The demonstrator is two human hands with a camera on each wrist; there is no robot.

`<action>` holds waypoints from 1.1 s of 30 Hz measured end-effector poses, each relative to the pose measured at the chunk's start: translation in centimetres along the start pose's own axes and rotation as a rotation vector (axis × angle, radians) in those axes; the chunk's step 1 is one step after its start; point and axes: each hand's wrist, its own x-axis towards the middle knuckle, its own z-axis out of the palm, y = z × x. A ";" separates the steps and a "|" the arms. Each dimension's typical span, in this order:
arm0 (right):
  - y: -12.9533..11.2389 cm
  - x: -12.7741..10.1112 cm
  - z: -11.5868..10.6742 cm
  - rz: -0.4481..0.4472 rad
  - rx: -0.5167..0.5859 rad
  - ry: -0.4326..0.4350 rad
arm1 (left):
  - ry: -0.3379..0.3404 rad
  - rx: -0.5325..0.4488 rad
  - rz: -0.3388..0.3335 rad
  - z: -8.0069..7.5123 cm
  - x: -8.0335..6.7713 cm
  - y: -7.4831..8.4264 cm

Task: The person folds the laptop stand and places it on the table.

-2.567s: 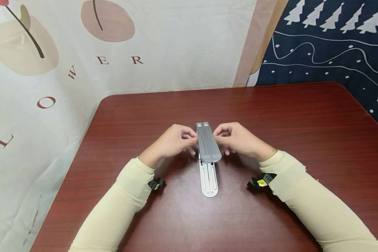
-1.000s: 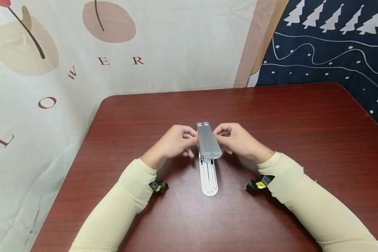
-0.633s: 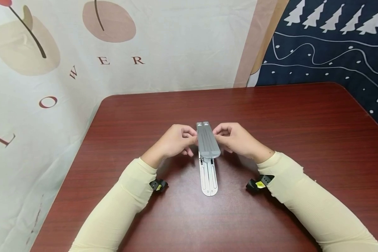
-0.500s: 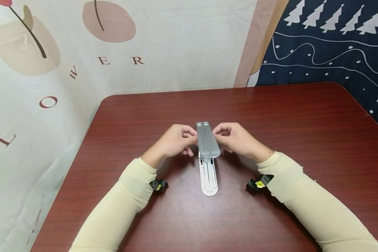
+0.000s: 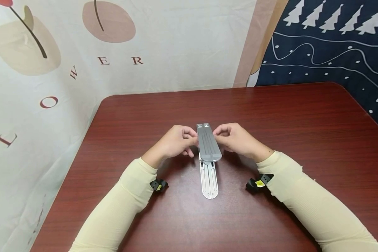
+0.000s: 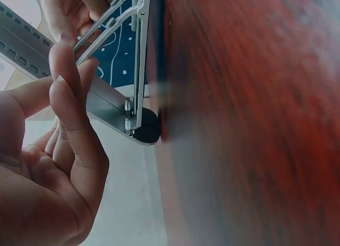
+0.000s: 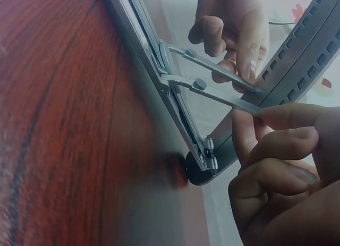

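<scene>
A silver-grey folding laptop stand (image 5: 209, 145) is on the table in front of me, its slotted upper arm tilted up over the flat base (image 5: 209, 185). Side views show two thin struts (image 7: 212, 92) bridging base and upper arm, with a hinge (image 7: 210, 153) at the far end. My left hand (image 5: 177, 141) grips the stand's left side, thumb and fingers around the left strut's upper end. From the opposite side my right hand (image 5: 237, 140) pinches the right strut where it meets the slotted arm. In the head view, the upper arm covers both struts and the fingertips.
The stand rests on a reddish-brown wooden table (image 5: 145, 115). Behind it hang a pale cloth (image 5: 182, 45) with printed letters and a dark blue cloth (image 5: 318, 56) with white trees. Black wrist cameras (image 5: 255, 184) sit under both sleeves.
The upper arm's near end rose slightly earlier, then came down a little again. The base's near end has shifted slightly toward me. Both hands keep their grip at about the same spot.
</scene>
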 end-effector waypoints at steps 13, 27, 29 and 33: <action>0.1 0.2 0.1 0.026 0.004 -0.001 | 0.001 0.016 -0.003 -0.1 0.0 -0.1; 0.2 0.4 0.1 0.036 -0.028 -0.015 | -0.035 0.046 -0.022 -0.3 0.1 -0.3; 0.2 0.4 0.1 0.033 -0.040 -0.016 | -0.036 0.048 -0.028 -0.3 0.1 -0.4; 0.2 0.4 0.0 0.024 -0.080 -0.022 | -0.043 0.046 -0.034 -0.4 0.3 -0.5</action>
